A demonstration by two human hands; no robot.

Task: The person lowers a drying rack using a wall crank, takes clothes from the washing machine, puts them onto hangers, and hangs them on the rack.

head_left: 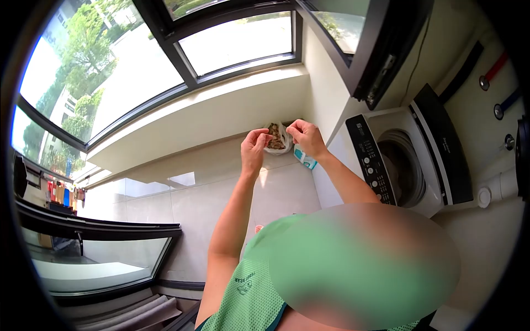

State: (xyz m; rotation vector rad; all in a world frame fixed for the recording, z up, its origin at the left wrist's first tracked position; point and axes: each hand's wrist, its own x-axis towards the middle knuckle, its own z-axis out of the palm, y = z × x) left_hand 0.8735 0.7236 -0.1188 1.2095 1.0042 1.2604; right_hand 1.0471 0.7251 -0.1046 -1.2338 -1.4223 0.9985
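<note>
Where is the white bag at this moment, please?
In the head view, the white bag is on the floor above centre, seen between the left hand and right hand, by the low wall and left of the blue-and-white package.

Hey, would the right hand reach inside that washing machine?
Probably yes: the lid stands open and the washing machine is beside the right arm, so the way looks free for the right hand.

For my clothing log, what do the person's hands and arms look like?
The left hand and right hand are gloveless, and the forearms show no sleeve, watch or bracelet. The green mesh top has a small dark print and dark trim; a blur hides much of it.
</note>
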